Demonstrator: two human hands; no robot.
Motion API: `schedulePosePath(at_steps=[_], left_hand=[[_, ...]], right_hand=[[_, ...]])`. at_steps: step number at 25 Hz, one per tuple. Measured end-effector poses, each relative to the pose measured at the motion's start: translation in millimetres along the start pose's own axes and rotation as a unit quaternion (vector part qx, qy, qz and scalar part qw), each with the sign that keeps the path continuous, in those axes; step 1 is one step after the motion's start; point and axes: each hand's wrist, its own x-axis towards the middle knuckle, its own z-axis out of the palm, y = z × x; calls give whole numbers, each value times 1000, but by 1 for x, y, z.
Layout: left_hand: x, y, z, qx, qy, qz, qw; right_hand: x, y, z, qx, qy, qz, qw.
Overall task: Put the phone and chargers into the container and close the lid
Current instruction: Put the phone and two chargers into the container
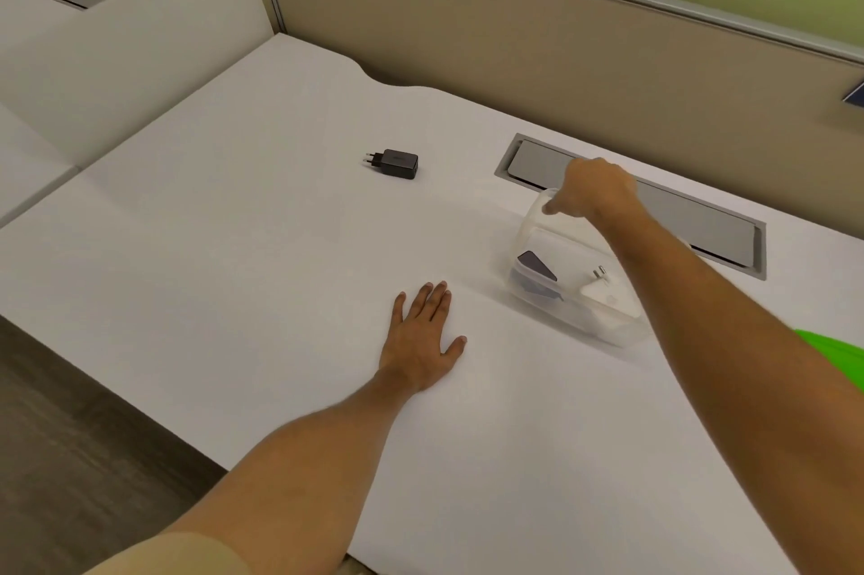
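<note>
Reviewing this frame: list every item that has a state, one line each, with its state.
Container: on the desk, lid raised.
Phone: inside the container, leaning.
White charger: inside the container.
Black charger: out on the desk, lying on its side, untouched.
Right hand: at the raised lid.
Left hand: flat on the desk, empty.
Cable hatch: closed.

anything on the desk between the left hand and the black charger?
Nothing. In the head view the white desk is bare between the flat left hand and the black charger. The container sits off to the right.
</note>
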Motion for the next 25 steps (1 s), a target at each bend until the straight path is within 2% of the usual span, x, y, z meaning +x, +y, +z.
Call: schedulePosePath(at_steps=[5, 9, 17, 25], left_hand=[[0, 0, -2, -8, -1, 2, 1000], [0, 0, -3, -13, -3, 3, 1000], [1, -1, -3, -9, -17, -1, 1000], [2, 0, -2, -15, -21, -1, 1000]], right_hand=[[-1, -83, 13, -14, 2, -105, 994], [5, -129, 33, -6, -11, -154, 988], [29, -159, 53, -12, 8, -204, 979], [53, -179, 61, 34, 19, -216, 976]])
